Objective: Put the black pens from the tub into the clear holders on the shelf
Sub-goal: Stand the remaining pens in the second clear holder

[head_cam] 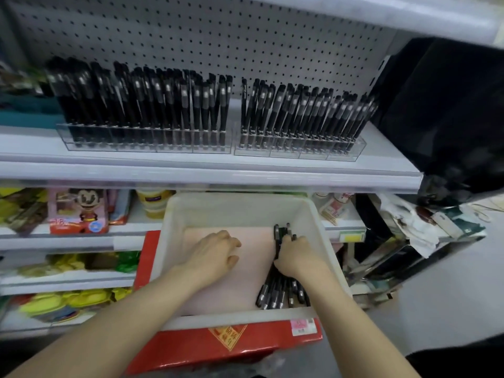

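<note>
**Pick-up step: pens gathered in tub**

Right hand (297, 255) clenches round a bunch of black pens (275, 290) at the right side of the white tub (231, 211). Left hand (215, 252) rests loose on the tub floor, holding nothing. Next, probably: lift the bunch, slot it into the clear holders (300, 152) on the shelf (191, 173), which look nearly full

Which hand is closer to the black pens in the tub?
Right. The right hand grips the black pens; the left hand rests on the pink bottom of the tub, apart to their left.

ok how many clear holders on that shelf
2. The left holder and the right holder stand side by side on the shelf, both stocked with black pens. Further left is blurred.
</note>
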### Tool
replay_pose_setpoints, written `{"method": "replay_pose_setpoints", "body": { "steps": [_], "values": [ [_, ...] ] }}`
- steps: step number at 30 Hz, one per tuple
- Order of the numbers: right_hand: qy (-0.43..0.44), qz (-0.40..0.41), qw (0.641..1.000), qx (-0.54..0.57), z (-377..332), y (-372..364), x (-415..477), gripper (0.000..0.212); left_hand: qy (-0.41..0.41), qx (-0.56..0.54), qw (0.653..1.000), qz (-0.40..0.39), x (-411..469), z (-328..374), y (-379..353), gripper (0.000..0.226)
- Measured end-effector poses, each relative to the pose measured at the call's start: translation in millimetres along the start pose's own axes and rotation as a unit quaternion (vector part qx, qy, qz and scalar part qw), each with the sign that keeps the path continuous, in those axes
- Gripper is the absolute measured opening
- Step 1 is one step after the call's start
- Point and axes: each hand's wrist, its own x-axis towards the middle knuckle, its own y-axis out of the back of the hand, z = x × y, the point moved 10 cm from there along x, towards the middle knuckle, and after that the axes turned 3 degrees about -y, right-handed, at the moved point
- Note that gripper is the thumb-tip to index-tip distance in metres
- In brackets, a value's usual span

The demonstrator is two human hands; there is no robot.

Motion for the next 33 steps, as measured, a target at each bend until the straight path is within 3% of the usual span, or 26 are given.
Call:
{"method": "replay_pose_setpoints", "body": {
  "steps": [4,7,9,12,15,17,19,24,28,31,33],
  "values": [
    [-0.017,0.007,0.994,0.105,-1.3,-1.1,13.2,0.049,0.024,0.005,0.999,-0.033,2.5,-9.0,-11.7,0.044],
    [0.002,0.008,0.990,0.141,-14.4,9.4,25.3,0.051,0.044,-0.004,0.999,-0.016,0.1,-20.6,-7.5,0.042],
    [0.021,0.057,0.989,0.136,-22.6,23.9,26.1,0.047,0.057,-0.020,0.998,0.011,-1.8,-28.8,0.0,0.039],
    [0.166,0.133,0.976,0.055,-63.3,46.3,5.4,0.037,0.065,-0.042,0.995,0.056,-2.4,-37.2,10.3,0.040],
    [0.365,-0.007,0.926,0.094,-117.9,23.4,-31.3,0.020,0.083,-0.052,0.994,0.046,-1.9,-43.1,9.0,0.045],
    [0.410,-0.106,0.900,0.102,-137.1,-4.2,-48.9,0.016,0.099,-0.046,0.993,0.038,-1.3,-47.7,5.7,0.037],
    [0.431,-0.146,0.885,0.100,-146.4,-22.2,-58.1,0.018,0.109,-0.043,0.993,0.026,-2.8,-50.4,1.5,0.044],
    [0.441,-0.227,0.866,0.068,-147.2,-39.0,-57.9,0.021,0.118,-0.046,0.992,0.020,-4.8,-52.9,-1.6,0.055],
    [0.441,-0.260,0.858,0.043,-138.8,-48.9,-51.8,0.019,0.124,-0.036,0.992,0.013,-3.3,-54.7,-2.2,0.050],
    [0.417,-0.259,0.866,0.093,-125.1,-37.8,-40.1,0.015,0.126,-0.036,0.991,0.021,-2.6,-56.1,0.2,0.047],
    [0.366,-0.238,0.880,0.185,-106.2,-20.8,-22.9,0.018,0.126,-0.036,0.990,0.049,-3.4,-57.0,5.2,0.045]
  ]
}}
